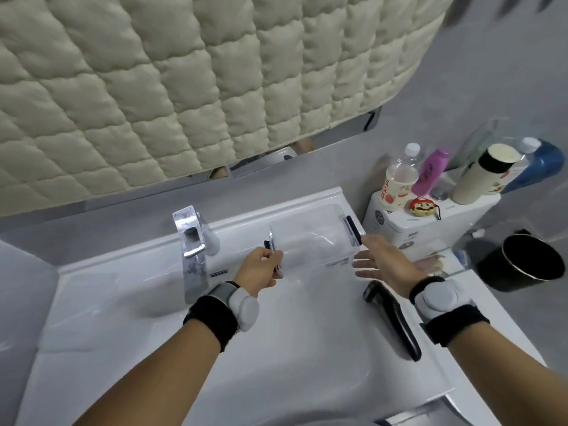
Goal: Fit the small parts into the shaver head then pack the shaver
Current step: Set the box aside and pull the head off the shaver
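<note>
On the white sink (184, 348) ledge, a clear box (313, 238) is being readied for packing: left hand (261, 269) pinches its end clip, right hand (384, 259) spread, holding nothing. The shaver (393, 321) lies beside the basin, likely to be lifted in next.

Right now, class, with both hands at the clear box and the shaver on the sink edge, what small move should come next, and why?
Probably bring the open right hand onto the clear box's right end. The left hand already grips its left end at the clasp, while the black shaver lies unpacked beside the basin, so steadying the box likely comes first.
</note>
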`<state>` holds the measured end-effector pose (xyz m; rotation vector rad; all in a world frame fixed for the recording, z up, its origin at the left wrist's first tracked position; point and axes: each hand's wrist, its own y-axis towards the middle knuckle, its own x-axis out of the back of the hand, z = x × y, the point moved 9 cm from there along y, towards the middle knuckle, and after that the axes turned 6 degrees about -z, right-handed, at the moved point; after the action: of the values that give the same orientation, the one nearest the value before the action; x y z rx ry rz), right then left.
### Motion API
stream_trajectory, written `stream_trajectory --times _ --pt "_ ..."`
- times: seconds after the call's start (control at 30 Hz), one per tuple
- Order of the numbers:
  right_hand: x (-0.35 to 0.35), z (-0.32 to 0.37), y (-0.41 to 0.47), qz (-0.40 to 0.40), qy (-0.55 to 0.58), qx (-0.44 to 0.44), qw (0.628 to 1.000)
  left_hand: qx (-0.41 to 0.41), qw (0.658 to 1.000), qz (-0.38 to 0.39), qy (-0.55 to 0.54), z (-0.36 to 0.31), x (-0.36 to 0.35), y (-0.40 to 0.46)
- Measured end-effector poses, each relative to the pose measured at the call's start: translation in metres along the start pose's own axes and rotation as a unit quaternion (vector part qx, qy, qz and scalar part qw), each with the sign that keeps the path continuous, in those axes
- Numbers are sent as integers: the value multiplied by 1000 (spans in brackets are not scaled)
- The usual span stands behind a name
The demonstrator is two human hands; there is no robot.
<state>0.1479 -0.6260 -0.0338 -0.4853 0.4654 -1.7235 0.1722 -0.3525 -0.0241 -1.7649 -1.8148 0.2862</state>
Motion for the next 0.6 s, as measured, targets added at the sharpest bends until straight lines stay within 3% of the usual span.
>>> stream_trajectory --times 0.3,0.6 --pt "45 1 9 -51 -134 99 985 29 998 -20 45 -31 -41 58" --pt "46 -35 -3 -13 -264 118 957 69 997 -30 24 -48 -65 91"
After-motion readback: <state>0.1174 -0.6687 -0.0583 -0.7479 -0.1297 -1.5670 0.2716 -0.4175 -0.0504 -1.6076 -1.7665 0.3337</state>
